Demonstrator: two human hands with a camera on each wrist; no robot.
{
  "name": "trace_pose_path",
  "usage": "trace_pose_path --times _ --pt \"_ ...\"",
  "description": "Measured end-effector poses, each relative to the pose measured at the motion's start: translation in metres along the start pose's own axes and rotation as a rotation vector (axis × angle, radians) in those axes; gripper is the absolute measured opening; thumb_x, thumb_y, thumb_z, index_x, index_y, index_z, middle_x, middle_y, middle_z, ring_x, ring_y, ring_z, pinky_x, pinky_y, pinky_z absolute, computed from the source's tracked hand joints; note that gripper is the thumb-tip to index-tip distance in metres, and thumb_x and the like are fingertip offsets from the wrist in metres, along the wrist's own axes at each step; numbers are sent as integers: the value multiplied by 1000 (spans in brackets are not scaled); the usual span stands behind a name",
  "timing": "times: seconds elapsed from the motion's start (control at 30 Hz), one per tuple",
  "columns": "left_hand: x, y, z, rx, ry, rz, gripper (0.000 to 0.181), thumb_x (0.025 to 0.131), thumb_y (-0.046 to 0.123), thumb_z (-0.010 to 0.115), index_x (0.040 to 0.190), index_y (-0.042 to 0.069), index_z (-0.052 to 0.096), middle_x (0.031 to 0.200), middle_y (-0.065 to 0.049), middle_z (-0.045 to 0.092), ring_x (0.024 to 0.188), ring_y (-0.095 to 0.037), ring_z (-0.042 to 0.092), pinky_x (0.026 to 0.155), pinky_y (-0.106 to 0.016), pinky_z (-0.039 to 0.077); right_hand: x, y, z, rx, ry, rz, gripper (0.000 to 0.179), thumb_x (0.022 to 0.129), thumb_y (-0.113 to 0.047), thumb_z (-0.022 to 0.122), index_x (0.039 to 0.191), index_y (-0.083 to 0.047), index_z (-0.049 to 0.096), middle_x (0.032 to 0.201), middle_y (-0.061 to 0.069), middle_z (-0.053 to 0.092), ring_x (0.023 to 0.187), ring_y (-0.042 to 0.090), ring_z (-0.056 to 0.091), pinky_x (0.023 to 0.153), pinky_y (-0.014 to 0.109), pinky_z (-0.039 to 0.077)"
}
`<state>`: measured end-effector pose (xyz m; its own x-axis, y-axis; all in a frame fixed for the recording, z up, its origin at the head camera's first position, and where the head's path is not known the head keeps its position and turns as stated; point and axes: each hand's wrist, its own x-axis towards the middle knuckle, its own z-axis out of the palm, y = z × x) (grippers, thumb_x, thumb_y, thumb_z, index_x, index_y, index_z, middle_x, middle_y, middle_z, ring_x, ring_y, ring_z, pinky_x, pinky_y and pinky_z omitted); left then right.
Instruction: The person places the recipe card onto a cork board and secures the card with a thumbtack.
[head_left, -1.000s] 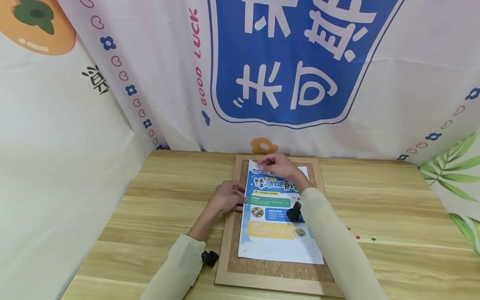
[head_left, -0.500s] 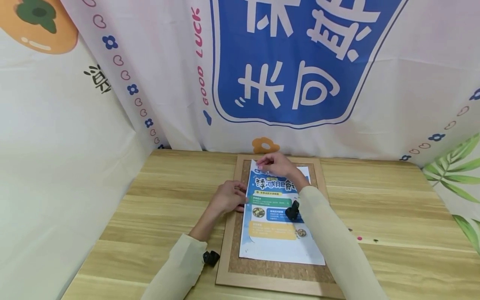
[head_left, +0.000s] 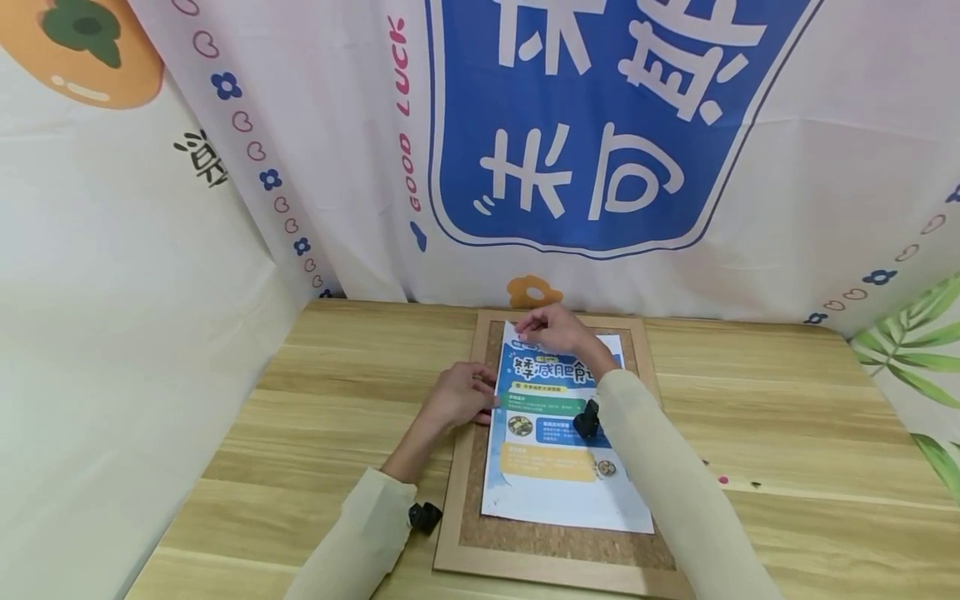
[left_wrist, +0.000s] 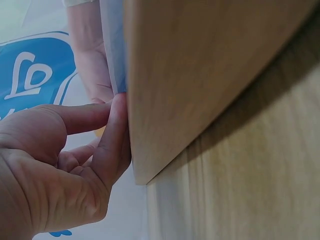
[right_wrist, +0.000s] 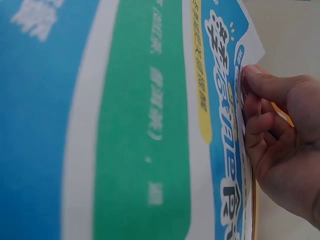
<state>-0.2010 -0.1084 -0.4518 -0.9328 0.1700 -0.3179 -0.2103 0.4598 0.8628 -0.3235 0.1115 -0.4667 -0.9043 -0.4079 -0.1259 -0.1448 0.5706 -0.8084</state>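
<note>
A printed poster (head_left: 555, 500) in blue, green and yellow lies on a wood-framed cork board (head_left: 555, 542). My left hand (head_left: 461, 396) is at the board's left side, with thumb and fingertip together at the poster's left edge in the left wrist view. Near the poster's top left corner, my right hand (head_left: 558, 329) pinches a small pink pushpin (right_wrist: 244, 75) between thumb and finger; it is mostly hidden. That corner of the sheet stands slightly lifted in the right wrist view. Part of the poster's right side is covered by my right arm.
Right of the board, a pink pushpin (head_left: 723, 480) and a few tiny dark green pieces lie on the wooden table (head_left: 795, 417). A printed cloth (head_left: 420, 275) hangs behind the table's back edge.
The view shifts very slightly. Both hands keep nearly the same places on the poster, and the poster and board stay put.
</note>
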Motion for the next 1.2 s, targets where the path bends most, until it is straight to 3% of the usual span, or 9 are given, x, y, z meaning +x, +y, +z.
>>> trace_pose_path --times 0.37,0.77,1.2 --pt "-1 1 1 1 -10 6 32 96 -1 74 128 -1 67 104 -16 77 80 -21 77 66 -31 68 3 -9 -1 -121 -16 -13 16 104 -14 70 116 -9 80 113 10 78 99 24 68 94 38 57" --pt "0 1 1 22 -1 8 32 97 -1 73 128 -1 67 104 -17 77 80 -21 77 66 -31 68 7 -13 1 -131 -4 9 14 102 -14 71 111 -9 81 110 10 78 97 24 66 94 37 56" --pt "-1 1 0 19 -3 10 30 97 -1 73 126 -1 68 103 -16 77 78 -21 77 66 -32 68 11 -17 1 -147 2 34 14 101 -14 74 111 -8 81 113 11 78 104 27 66 101 43 56"
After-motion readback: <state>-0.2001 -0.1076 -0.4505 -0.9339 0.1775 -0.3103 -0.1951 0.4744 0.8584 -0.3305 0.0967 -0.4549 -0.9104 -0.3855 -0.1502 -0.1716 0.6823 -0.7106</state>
